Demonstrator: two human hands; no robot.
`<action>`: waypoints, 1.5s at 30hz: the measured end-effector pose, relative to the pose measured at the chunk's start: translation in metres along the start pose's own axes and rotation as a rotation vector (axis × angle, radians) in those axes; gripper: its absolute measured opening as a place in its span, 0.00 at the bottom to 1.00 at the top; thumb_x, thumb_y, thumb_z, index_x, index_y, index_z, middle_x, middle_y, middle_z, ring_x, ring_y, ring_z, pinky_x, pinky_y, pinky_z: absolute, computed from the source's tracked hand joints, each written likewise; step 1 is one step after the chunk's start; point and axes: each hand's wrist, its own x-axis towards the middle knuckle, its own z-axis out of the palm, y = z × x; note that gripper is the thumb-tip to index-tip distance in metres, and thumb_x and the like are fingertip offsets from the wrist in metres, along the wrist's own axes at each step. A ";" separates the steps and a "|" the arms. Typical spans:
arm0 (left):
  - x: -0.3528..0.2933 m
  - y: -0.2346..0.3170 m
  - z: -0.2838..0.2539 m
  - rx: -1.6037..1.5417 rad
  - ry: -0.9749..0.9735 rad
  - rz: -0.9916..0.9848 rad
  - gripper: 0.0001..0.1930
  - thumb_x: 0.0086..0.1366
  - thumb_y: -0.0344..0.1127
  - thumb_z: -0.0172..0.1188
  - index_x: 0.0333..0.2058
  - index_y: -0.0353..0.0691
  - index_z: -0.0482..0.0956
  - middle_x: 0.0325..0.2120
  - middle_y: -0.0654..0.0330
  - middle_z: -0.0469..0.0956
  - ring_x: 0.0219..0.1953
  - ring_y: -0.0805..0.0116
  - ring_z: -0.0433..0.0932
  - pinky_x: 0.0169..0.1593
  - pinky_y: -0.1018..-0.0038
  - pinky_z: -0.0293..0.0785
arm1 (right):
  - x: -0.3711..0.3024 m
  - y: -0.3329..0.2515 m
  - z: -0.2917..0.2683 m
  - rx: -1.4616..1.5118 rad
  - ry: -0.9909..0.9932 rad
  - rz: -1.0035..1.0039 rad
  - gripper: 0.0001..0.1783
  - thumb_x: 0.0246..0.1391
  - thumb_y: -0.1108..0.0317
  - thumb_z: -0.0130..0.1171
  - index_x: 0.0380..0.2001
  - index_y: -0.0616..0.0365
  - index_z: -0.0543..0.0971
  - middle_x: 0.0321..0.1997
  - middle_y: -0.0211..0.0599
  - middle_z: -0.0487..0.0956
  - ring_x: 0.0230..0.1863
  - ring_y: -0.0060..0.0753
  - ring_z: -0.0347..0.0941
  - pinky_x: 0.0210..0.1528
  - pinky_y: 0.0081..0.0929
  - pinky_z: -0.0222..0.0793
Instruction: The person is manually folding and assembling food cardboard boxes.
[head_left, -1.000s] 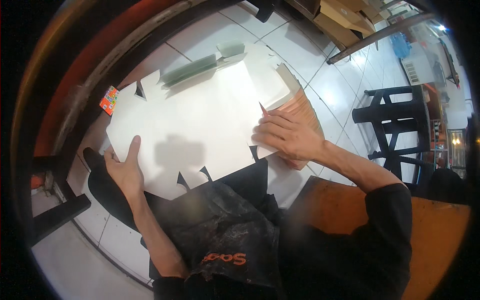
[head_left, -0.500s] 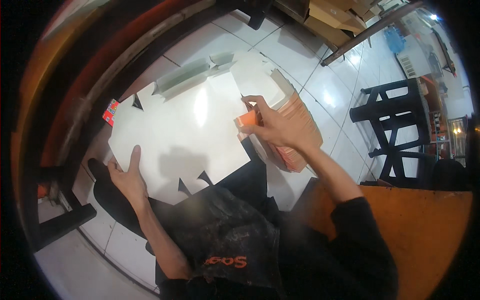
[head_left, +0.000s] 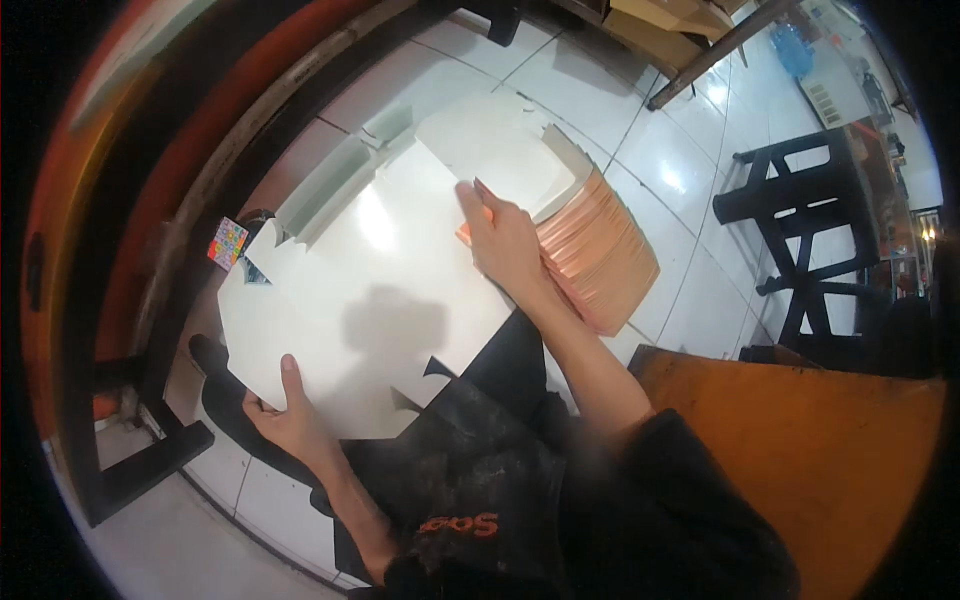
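The white card point(head_left: 320, 310) lies across the lap point(head_left: 490, 465) beside a paper stack point(head_left: 598, 245), left hand point(head_left: 292, 425) pinching its left edge, right hand point(head_left: 502, 245) its right; I'd worry a lopsided tug could crease it

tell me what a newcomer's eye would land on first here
Most likely the big white sheet in the middle, with notched edges and a dark shadow on it, the left hand holding its lower left edge and the right hand at its right edge. Next, perhaps, the orange-sided stack just beyond the right hand. The black stool at far right also stands out against the pale floor.
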 end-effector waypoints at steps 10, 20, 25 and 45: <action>-0.049 0.000 0.008 0.785 -0.008 0.854 0.43 0.67 0.40 0.74 0.72 0.30 0.60 0.72 0.33 0.60 0.73 0.34 0.63 0.75 0.41 0.60 | 0.017 0.006 0.025 0.010 0.014 0.050 0.37 0.78 0.43 0.40 0.35 0.69 0.83 0.25 0.66 0.80 0.33 0.67 0.82 0.43 0.57 0.74; -0.099 0.027 0.073 0.906 -0.892 1.096 0.41 0.56 0.30 0.75 0.70 0.35 0.70 0.73 0.43 0.64 0.78 0.36 0.56 0.77 0.35 0.54 | 0.015 -0.014 -0.014 -0.149 -0.076 0.036 0.42 0.76 0.41 0.39 0.35 0.75 0.83 0.37 0.74 0.83 0.45 0.76 0.82 0.53 0.55 0.74; -0.087 0.011 0.069 0.620 -0.829 1.091 0.38 0.54 0.23 0.73 0.66 0.38 0.76 0.66 0.47 0.73 0.70 0.43 0.71 0.66 0.51 0.77 | 0.015 -0.016 -0.018 -0.300 -0.075 -0.169 0.42 0.77 0.42 0.38 0.36 0.75 0.83 0.36 0.74 0.82 0.44 0.75 0.81 0.54 0.57 0.73; -0.001 0.015 0.074 0.327 -1.101 0.254 0.12 0.77 0.37 0.64 0.47 0.32 0.87 0.28 0.59 0.83 0.31 0.73 0.80 0.39 0.73 0.76 | -0.020 -0.074 -0.073 -0.042 -0.090 -0.384 0.23 0.72 0.52 0.60 0.55 0.62 0.80 0.49 0.50 0.86 0.44 0.49 0.86 0.48 0.41 0.80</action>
